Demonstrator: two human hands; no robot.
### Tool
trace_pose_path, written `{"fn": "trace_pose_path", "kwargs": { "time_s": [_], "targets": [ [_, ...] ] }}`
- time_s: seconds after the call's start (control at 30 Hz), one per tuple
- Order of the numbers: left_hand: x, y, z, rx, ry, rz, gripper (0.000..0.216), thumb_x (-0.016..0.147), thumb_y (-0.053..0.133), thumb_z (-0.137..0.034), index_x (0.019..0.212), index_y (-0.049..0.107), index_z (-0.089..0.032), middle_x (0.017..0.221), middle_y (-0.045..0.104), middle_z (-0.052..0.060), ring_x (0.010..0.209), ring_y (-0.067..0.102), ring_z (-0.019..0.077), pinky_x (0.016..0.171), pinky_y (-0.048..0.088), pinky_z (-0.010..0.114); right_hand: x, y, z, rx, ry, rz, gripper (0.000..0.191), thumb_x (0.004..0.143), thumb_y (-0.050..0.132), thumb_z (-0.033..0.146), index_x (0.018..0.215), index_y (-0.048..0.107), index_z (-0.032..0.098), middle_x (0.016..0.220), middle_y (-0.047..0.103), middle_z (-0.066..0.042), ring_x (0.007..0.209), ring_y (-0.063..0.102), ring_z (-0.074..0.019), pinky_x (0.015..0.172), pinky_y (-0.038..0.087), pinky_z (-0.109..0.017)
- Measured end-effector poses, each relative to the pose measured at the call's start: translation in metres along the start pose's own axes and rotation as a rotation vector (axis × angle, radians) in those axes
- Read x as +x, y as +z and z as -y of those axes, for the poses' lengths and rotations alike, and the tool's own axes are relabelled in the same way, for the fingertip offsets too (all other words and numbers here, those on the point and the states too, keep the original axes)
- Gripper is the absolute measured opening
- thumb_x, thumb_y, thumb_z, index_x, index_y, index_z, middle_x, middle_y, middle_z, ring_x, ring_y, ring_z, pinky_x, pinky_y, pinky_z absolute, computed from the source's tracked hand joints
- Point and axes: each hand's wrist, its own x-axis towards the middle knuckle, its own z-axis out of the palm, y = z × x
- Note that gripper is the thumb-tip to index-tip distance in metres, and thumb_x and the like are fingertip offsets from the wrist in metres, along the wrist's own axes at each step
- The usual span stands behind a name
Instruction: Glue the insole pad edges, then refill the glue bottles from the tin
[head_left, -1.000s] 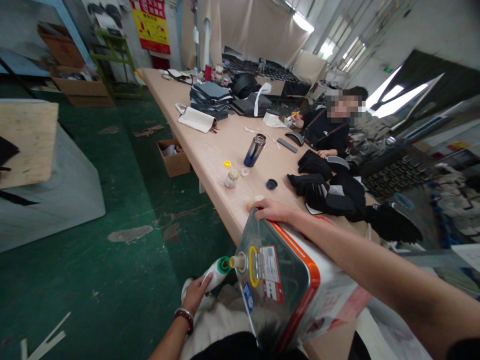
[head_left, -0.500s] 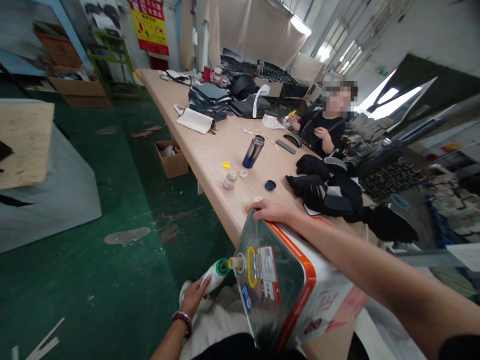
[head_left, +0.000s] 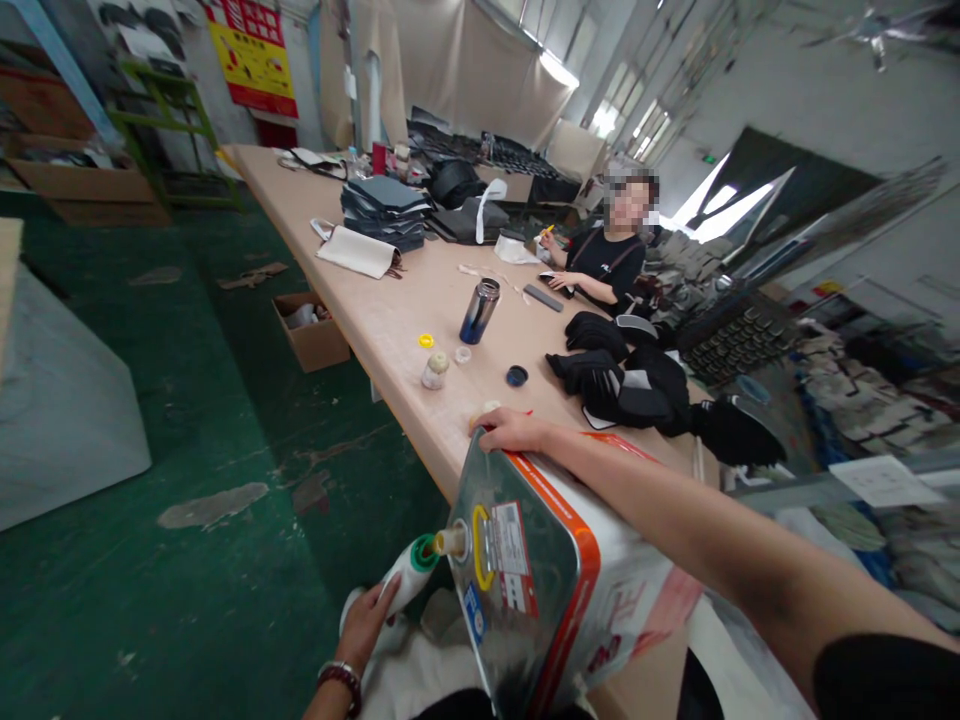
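Note:
My left hand [head_left: 369, 622] is closed around a white bottle [head_left: 406, 582] with a green ring at its mouth. The bottle is tilted, its mouth right at the spout [head_left: 450, 542] of a big metal can [head_left: 551, 560]. Something amber shows between spout and bottle mouth. The can lies tipped over at the table's near end, its grey end with a yellow handle [head_left: 482, 560] facing left. Along the can's upper side stretches my right arm, and my right hand [head_left: 510, 430] curls its fingers over the corner edge. The inside of the bottle is hidden.
On the table [head_left: 360, 325] stand a steel-blue flask [head_left: 480, 311] and a small jar [head_left: 434, 371]. Black padded pieces [head_left: 637, 390] lie right; dark stacked sheets [head_left: 384, 210] lie farther back. Across the table sits a person [head_left: 607, 260]. A cardboard box [head_left: 311, 335] is on the floor.
The view has swung right, so most things sit farther left. Both hands keep their grip on bottle and can. The person opposite has lowered one hand to a dark piece on the table.

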Motion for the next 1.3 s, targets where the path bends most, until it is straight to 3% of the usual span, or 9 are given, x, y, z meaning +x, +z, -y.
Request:
{"fn": "trace_pose_path", "kwargs": {
  "time_s": [0.3, 0.77, 1.03, 1.2, 1.3],
  "targets": [
    [-0.005, 0.006, -0.01, -0.048, 0.001, -0.085, 0.072, 0.058, 0.041, -0.088, 0.053, 0.061, -0.019, 0.046, 0.052, -0.002, 0.055, 0.05, 0.02, 0.059, 0.037, 0.032, 0.002, 0.0, -0.006, -0.008, 0.002, -0.012, 0.032, 0.065, 0.059, 0.015, 0.095, 0.07, 0.015, 0.077, 0.063, 0.001, 0.08, 0.058, -0.019, 0.068, 0.044, -0.021],
    [-0.007, 0.007, -0.018, -0.048, 0.02, -0.108, 0.072, 0.054, 0.04, -0.091, 0.046, 0.052, -0.021, 0.047, 0.049, -0.002, 0.056, 0.049, 0.02, 0.058, 0.039, 0.032, 0.003, 0.0, -0.01, -0.016, 0.002, -0.025, 0.033, 0.066, 0.06, 0.015, 0.097, 0.07, 0.015, 0.081, 0.066, -0.001, 0.083, 0.06, -0.0202, 0.07, 0.046, -0.021],
    [-0.004, 0.007, -0.01, -0.056, 0.03, -0.061, 0.068, 0.061, 0.042, -0.086, 0.053, 0.058, -0.02, 0.049, 0.051, -0.002, 0.058, 0.049, 0.0202, 0.061, 0.038, 0.032, 0.002, 0.0, -0.012, -0.004, -0.007, -0.024, 0.033, 0.067, 0.06, 0.015, 0.098, 0.07, 0.015, 0.081, 0.064, 0.0, 0.082, 0.06, -0.02, 0.07, 0.046, -0.021],
    [0.003, 0.007, -0.002, -0.053, 0.002, -0.077, 0.073, 0.057, 0.039, -0.089, 0.056, 0.062, -0.019, 0.048, 0.053, -0.001, 0.058, 0.052, 0.0222, 0.06, 0.039, 0.033, 0.0, -0.001, -0.012, 0.01, -0.01, -0.032, 0.032, 0.066, 0.058, 0.014, 0.096, 0.07, 0.013, 0.083, 0.064, -0.001, 0.084, 0.059, -0.0201, 0.073, 0.045, -0.022],
    [0.008, 0.006, 0.003, -0.045, 0.005, -0.022, 0.071, 0.06, 0.042, -0.086, 0.06, 0.064, -0.019, 0.052, 0.055, -0.001, 0.061, 0.053, 0.0223, 0.062, 0.039, 0.032, -0.002, -0.002, -0.011, 0.021, -0.014, -0.034, 0.032, 0.066, 0.058, 0.014, 0.096, 0.069, 0.013, 0.083, 0.064, -0.002, 0.085, 0.059, -0.0202, 0.074, 0.045, -0.022]
  ]
}}
